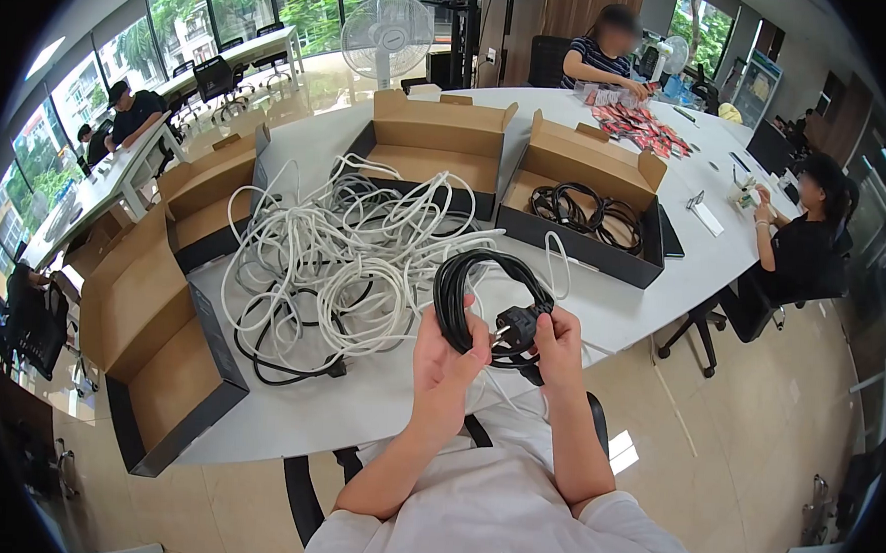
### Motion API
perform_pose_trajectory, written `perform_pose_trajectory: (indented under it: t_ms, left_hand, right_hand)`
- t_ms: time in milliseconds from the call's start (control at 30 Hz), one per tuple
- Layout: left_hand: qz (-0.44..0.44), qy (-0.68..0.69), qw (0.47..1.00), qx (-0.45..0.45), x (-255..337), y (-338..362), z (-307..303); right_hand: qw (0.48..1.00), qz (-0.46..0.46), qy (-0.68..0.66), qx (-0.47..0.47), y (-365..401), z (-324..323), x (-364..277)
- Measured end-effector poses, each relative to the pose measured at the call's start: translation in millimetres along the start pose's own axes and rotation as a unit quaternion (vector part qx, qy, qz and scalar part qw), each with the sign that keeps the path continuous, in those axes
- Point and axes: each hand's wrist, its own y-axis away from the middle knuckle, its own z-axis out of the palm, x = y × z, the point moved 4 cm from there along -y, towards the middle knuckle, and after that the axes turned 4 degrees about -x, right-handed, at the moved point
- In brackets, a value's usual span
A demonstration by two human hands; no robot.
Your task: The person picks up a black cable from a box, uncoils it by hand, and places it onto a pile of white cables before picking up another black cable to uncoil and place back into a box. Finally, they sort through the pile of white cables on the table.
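A coiled black power cable [454, 295] is held up in front of my chest, over the table's near edge. My left hand [445, 362] grips the left side of its loops, with the fingers wrapped round them. On the right side, my right hand [561, 351] is closed on the coil beside the black plug [516, 327], whose metal pins point left. Just beyond lies a large tangle of white and grey cables [315, 240]. Another black cable [268, 367] sticks out from under the tangle's near side.
An open box with coiled black cables [586, 216] stands at the right. More open boxes stand behind [435, 146] and left of the tangle, including a near-left box [172, 382]. Two people sit across the white table [652, 302], one by a pile of red packets [641, 127].
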Motion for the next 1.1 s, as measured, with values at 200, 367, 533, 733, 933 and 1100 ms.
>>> perform_pose_trajectory:
  t_ms: [200, 367, 533, 733, 933, 1100]
  left_hand:
    - [-0.022, 0.060, 0.998, 0.005, 3, 0, 3]
    - [-0.006, 0.002, 1.000, -0.029, 7, 1, 4]
    - [0.013, -0.083, 0.994, -0.064, 5, -2, 2]
    - [0.010, 0.009, 0.995, -0.097, 0, -2, 1]
    - [0.005, 0.058, 0.995, -0.084, -1, -6, -5]
    - [0.012, 0.052, 0.993, -0.102, 0, -1, 3]
  right_hand:
    - [0.999, -0.042, 0.025, 0.004, -4, -5, 3]
    - [0.995, -0.061, 0.079, 0.025, -3, 2, -9]
    - [0.991, -0.059, 0.114, 0.034, -7, -1, -1]
    - [0.977, -0.112, 0.178, 0.023, -6, 2, -6]
    - [0.974, -0.175, 0.144, -0.029, -10, 8, -12]
    - [0.989, -0.134, 0.022, -0.052, -6, 18, -11]
